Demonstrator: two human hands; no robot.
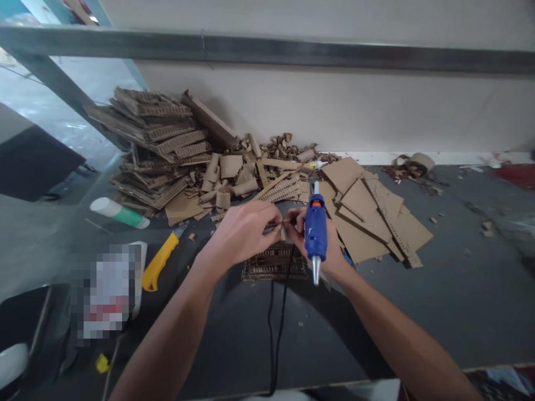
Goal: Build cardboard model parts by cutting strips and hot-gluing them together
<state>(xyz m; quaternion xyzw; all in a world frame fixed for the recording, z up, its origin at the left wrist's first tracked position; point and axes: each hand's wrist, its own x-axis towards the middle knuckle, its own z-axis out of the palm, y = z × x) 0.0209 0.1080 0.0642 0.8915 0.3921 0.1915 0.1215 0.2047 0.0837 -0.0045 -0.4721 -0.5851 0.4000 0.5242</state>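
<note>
My left hand (244, 231) is pinched shut on a small cardboard strip (279, 224), its fingertips meeting those of my right hand (311, 239). The right hand also pinches that strip while the blue hot glue gun (315, 231) rests across its back, nozzle pointing toward me. The gun's black cord (278, 312) runs down toward the table's near edge. Just below both hands lies a perforated cardboard lattice piece (273, 262) on the dark tabletop (438, 301).
Stacked corrugated cardboard (150, 145) and curled offcuts (234, 178) pile up at the back left against the wall. Flat cardboard sheets (371, 211) lie to the right. A yellow utility knife (161, 262) and a green-and-white glue bottle (119, 213) sit at the left.
</note>
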